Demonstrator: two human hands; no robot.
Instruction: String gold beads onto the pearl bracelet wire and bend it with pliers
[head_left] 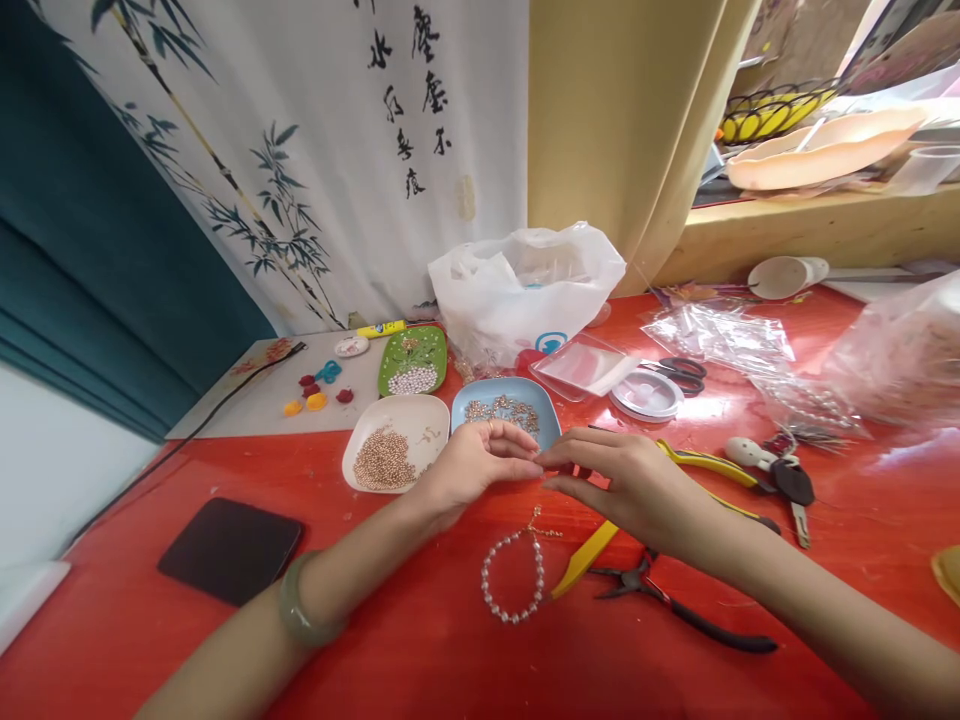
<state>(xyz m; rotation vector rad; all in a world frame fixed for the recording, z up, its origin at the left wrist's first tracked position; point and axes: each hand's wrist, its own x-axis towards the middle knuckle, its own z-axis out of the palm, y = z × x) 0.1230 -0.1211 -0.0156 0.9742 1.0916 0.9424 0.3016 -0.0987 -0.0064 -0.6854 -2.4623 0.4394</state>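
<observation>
My left hand [472, 468] and my right hand [626, 480] meet fingertip to fingertip above the red table [420, 660], pinching something too small to make out. A ring shows on a left finger and a green bangle [296, 600] on that wrist. Just below the hands lies a pearl bracelet [514, 575] with a thin gold chain end. Behind the left hand sit a blue dish [525, 392] of gold findings and a white dish [424, 425] of small copper beads. Black pliers [675, 600] and a yellow tool [585, 558] lie under my right forearm.
A green dish [412, 360] of pearls, a white plastic bag [517, 280], scissors [682, 368], a round spool box [645, 392], yellow-handled pliers [705, 462] and keys [780, 478] lie behind. A black pad [229, 548] sits left. Clear bags [892, 350] fill the right.
</observation>
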